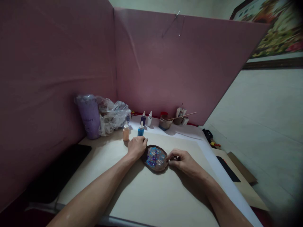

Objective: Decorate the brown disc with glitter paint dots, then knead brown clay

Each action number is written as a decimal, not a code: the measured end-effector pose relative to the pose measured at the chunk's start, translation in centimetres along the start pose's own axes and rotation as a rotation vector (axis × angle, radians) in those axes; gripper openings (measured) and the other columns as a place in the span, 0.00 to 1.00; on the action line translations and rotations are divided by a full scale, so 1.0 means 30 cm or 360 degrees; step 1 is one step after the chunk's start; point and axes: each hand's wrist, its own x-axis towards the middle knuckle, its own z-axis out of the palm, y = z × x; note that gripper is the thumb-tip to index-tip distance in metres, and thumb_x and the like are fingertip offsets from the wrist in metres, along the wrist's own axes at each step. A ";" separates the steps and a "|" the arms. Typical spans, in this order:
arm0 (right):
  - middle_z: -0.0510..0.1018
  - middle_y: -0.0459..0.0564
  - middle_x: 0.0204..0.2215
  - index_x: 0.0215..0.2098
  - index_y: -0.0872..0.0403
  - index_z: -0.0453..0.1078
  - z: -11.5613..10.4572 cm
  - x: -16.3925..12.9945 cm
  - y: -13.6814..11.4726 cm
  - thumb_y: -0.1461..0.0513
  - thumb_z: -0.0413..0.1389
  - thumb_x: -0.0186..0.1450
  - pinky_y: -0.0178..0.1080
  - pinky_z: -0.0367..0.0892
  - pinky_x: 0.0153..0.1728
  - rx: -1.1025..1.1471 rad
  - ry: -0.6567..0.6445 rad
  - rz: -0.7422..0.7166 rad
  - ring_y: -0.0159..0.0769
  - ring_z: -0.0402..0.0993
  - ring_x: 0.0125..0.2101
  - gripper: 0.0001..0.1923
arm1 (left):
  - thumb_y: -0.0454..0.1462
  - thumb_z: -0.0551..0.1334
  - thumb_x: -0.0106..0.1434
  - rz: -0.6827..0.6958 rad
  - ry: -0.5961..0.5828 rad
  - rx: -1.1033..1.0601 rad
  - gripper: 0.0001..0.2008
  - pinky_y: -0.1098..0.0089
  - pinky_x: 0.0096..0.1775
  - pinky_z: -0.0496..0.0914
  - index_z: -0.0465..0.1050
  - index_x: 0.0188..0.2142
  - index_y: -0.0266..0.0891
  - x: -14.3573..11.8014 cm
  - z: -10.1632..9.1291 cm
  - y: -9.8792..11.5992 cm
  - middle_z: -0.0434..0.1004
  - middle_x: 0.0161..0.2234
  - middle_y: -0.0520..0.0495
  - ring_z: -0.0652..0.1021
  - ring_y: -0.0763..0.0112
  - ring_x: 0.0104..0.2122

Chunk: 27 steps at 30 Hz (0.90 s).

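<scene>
A brown, roughly oval clay-like dish (pixel 158 169) lies on the pale table covering, its inside dabbed with blue, purple and whitish paint or glitter. My left hand (pixel 137 147) is closed at the dish's upper left rim, fingers curled and partly hidden. On the opposite side, my right hand (pixel 182 160) pinches the right rim between thumb and fingers. Just beyond my left hand stand a blue paint bottle (pixel 140 130) and a peach paint bottle (pixel 126 132), both with pale nozzle tips.
Farther back are a purple bottle (pixel 143 119), a white bottle (pixel 149 119), a cup (pixel 165 123) with a brush across it, and a holder (pixel 179 119) of tools. A lilac tumbler (pixel 88 118) and crumpled plastic bag (pixel 113 115) stand left. Pink panels (pixel 161 69) enclose the table.
</scene>
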 end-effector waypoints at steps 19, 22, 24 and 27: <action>0.74 0.48 0.24 0.27 0.50 0.80 -0.024 -0.008 0.034 0.74 0.54 0.54 0.34 0.62 0.30 -0.0423 -0.0033 -0.0393 0.33 0.69 0.29 0.16 | 0.45 0.52 0.65 0.0026 0.0019 -0.0006 0.17 0.70 0.32 0.62 0.78 0.31 0.42 0.002 0.001 -0.001 0.81 0.34 0.45 0.78 0.64 0.35; 0.73 0.48 0.24 0.27 0.50 0.80 -0.028 -0.011 0.031 0.72 0.55 0.56 0.34 0.62 0.30 -0.0456 -0.0061 -0.0400 0.33 0.69 0.28 0.14 | 0.45 0.52 0.65 0.0029 0.0026 -0.0003 0.17 0.69 0.31 0.62 0.78 0.30 0.42 0.001 0.001 -0.002 0.81 0.33 0.45 0.78 0.64 0.35; 0.74 0.48 0.24 0.27 0.50 0.80 -0.031 -0.014 0.034 0.73 0.54 0.55 0.34 0.62 0.30 -0.0430 -0.0056 -0.0371 0.33 0.69 0.28 0.15 | 0.45 0.52 0.64 0.0022 0.0027 -0.0001 0.17 0.69 0.31 0.62 0.78 0.31 0.43 0.001 0.001 -0.002 0.81 0.34 0.45 0.78 0.64 0.35; 0.75 0.47 0.25 0.29 0.50 0.80 -0.037 -0.017 0.037 0.75 0.52 0.52 0.33 0.63 0.30 -0.0378 0.0007 -0.0311 0.32 0.70 0.29 0.19 | 0.45 0.52 0.65 0.0016 0.0016 0.0002 0.17 0.69 0.31 0.62 0.78 0.32 0.43 0.000 0.000 -0.001 0.81 0.34 0.45 0.78 0.64 0.36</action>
